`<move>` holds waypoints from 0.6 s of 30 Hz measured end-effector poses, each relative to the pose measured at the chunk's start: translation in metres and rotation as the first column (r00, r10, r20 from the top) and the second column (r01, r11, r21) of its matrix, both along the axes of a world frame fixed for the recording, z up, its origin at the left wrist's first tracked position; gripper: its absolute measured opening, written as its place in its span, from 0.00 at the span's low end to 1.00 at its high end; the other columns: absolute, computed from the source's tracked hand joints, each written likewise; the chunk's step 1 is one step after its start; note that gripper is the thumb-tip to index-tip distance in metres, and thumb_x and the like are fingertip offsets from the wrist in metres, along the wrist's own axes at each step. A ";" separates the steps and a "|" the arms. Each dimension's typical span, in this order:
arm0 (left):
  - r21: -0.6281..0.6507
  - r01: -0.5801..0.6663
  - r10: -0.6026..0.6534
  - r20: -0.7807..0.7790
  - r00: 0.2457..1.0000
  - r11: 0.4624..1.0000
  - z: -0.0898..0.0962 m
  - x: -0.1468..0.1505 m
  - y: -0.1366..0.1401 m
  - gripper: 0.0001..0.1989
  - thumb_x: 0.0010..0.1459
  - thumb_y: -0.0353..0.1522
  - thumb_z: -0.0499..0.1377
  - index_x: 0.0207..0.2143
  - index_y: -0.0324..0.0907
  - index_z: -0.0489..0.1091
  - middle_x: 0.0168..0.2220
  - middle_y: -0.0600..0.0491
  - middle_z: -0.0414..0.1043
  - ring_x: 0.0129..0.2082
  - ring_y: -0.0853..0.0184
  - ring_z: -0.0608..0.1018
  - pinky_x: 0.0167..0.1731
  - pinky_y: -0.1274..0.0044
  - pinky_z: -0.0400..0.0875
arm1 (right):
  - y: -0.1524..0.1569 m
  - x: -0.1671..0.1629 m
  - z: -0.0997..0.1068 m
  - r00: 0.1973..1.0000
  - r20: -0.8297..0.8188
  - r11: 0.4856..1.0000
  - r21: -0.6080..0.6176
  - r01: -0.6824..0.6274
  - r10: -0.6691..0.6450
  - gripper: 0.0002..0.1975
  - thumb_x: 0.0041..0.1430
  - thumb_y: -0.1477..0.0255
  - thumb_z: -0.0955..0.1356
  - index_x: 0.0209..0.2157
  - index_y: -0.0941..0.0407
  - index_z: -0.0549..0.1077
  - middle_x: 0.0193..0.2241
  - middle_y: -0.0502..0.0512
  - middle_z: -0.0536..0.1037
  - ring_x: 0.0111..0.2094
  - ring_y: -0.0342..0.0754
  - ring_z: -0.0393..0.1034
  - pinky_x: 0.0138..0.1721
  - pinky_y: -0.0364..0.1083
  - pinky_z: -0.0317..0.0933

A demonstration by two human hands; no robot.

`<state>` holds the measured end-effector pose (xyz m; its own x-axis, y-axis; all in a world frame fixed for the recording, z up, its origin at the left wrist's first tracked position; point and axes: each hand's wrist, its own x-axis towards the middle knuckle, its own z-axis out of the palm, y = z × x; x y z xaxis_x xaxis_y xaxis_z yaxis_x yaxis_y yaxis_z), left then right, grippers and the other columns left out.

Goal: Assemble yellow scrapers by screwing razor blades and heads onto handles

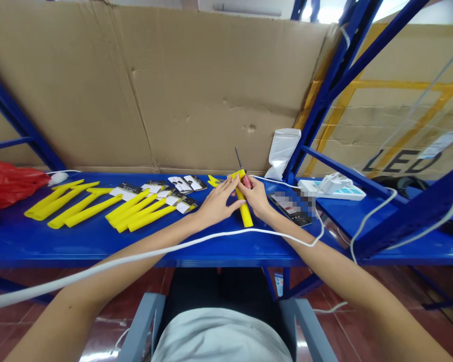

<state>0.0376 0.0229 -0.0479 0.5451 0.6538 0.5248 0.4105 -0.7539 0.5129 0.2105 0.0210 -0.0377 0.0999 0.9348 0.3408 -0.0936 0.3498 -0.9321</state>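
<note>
A yellow T-shaped tool point(246, 215) lies on the blue bench, its handle pointing towards me. My left hand point(219, 199) grips its head, with fingers laid across the top and the thumb over the handle. Just to the right, my right hand point(257, 197) is closed round the red handle of a screwdriver point(246, 181). The screwdriver's dark shaft points up and away from me. Another yellow piece point(213, 181) shows partly behind my left hand. Several like yellow tools point(94, 210) lie in a row on the left, some with black-and-white cards point(126, 191).
A white cable crosses in front of my forearms. On the right are a phone point(291, 207), a white power strip point(347, 192) and blue rack posts. A white packet point(283, 151) leans on the cardboard wall point(211, 90). A red bag point(13, 183) lies far left.
</note>
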 end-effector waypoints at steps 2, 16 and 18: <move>-0.035 0.054 -0.052 0.066 0.996 0.998 -0.001 0.001 0.002 0.44 0.71 0.43 0.64 0.82 0.48 0.52 0.82 0.42 0.51 0.83 0.52 0.52 0.80 0.55 0.49 | -0.001 0.001 0.002 1.000 0.005 1.000 0.009 -0.001 0.001 0.25 0.51 0.51 0.82 0.36 0.53 0.74 0.31 0.48 0.76 0.31 0.48 0.75 0.31 0.45 0.71; -0.348 0.324 -0.109 0.516 0.850 0.880 0.001 0.007 0.001 0.50 0.59 0.32 0.71 0.79 0.59 0.54 0.84 0.42 0.41 0.63 0.50 0.79 0.50 0.63 0.86 | -0.002 -0.002 0.004 0.990 -0.002 0.990 0.010 -0.144 0.144 0.24 0.54 0.49 0.79 0.42 0.53 0.79 0.32 0.48 0.76 0.33 0.45 0.69 0.35 0.44 0.68; -0.391 0.344 -0.086 0.546 0.834 0.853 0.004 0.007 -0.001 0.49 0.59 0.30 0.68 0.78 0.60 0.53 0.83 0.41 0.43 0.52 0.58 0.85 0.40 0.68 0.88 | -0.002 0.000 0.005 0.989 0.031 0.989 0.023 -0.147 0.146 0.24 0.53 0.50 0.80 0.40 0.54 0.80 0.32 0.47 0.75 0.33 0.45 0.68 0.33 0.42 0.66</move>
<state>0.0449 0.0215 -0.0443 0.4528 0.7808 0.4304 -0.1389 -0.4151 0.8991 0.2101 0.0185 -0.0331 -0.0477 0.9297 0.3652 -0.1184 0.3578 -0.9263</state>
